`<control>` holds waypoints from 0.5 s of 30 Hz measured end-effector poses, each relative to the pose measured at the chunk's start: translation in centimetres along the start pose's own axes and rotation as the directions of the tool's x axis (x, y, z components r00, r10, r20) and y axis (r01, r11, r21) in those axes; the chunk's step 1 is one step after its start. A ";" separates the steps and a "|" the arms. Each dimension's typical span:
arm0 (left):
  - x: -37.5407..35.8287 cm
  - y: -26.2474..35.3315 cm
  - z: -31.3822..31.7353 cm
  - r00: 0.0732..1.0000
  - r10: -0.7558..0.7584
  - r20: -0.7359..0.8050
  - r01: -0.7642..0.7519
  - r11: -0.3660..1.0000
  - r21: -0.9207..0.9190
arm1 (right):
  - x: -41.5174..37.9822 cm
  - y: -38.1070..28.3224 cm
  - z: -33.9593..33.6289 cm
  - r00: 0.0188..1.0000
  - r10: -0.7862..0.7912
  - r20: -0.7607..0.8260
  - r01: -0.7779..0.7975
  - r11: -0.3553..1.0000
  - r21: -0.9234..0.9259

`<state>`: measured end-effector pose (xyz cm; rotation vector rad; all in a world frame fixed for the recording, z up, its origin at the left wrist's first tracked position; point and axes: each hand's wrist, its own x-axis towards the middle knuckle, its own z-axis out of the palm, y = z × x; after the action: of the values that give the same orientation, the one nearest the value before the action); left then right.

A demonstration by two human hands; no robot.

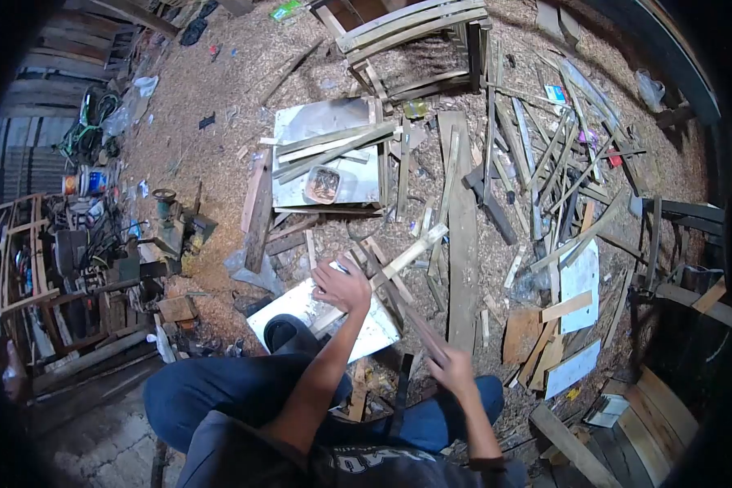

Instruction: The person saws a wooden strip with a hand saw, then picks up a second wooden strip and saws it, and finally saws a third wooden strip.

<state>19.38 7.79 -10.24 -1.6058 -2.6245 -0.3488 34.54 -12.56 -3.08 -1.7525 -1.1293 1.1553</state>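
Observation:
My left hand point(342, 286) presses on a pale wooden strip point(408, 256) that lies slantwise over a white board point(370, 329). In my right hand point(451, 370) is the near end of a long, dark, narrow tool point(423, 329), perhaps a saw; its type is not clear. The tool runs up and to the left and crosses the strip just right of my left hand. My left fingers are curled over the strip. Both of my knees are bent around the white board.
Ahead stands a white-topped box point(301, 122) with wooden strips and a small container point(324, 185) on it. A long plank point(464, 244) lies to its right, beside a hammer-like tool point(490, 203). Scrap wood point(561, 154) is piled at the right, and a wooden frame point(415, 28) stands behind.

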 end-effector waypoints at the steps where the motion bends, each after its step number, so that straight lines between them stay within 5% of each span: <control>1: -0.5 0.0 0.1 1.000 -0.009 0.012 0.009 1.000 -0.002 | 2.8 0.0 2.4 0.997 0.032 0.074 -0.026 0.997 -0.076; 4: 0.0 -0.2 0.7 0.998 -0.027 -0.051 0.029 0.999 0.027 | 3.5 0.7 4.6 0.993 0.097 0.063 -0.091 0.992 -0.093; 6: 0.6 0.1 0.2 1.000 -0.013 0.004 0.013 0.997 0.079 | -0.1 -1.0 1.0 0.999 -0.034 0.019 0.037 0.981 -0.192; 9: 0.2 0.2 -0.1 1.000 -0.010 -0.009 0.010 1.000 -0.029 | -5.4 -1.5 -2.7 0.999 0.007 0.048 -0.006 1.000 -0.028; 11: 0.6 0.0 0.0 1.000 -0.002 -0.008 0.002 1.000 0.006 | -2.2 -1.1 -1.7 0.982 0.163 0.096 -0.158 0.985 -0.063; 12: 0.0 -0.1 0.0 1.000 -0.006 -0.015 0.006 1.000 0.024 | 0.8 0.0 1.0 0.997 0.049 0.055 -0.040 0.989 -0.145; 15: 1.0 0.3 1.2 0.998 -0.021 -0.052 0.022 0.999 0.025 | 7.6 -1.1 4.2 0.980 0.114 0.161 -0.084 0.980 -0.178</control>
<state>19.31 9.09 -11.15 -1.5407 -2.5986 -0.3511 31.90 -4.65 -5.59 -1.8865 -1.2875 1.3239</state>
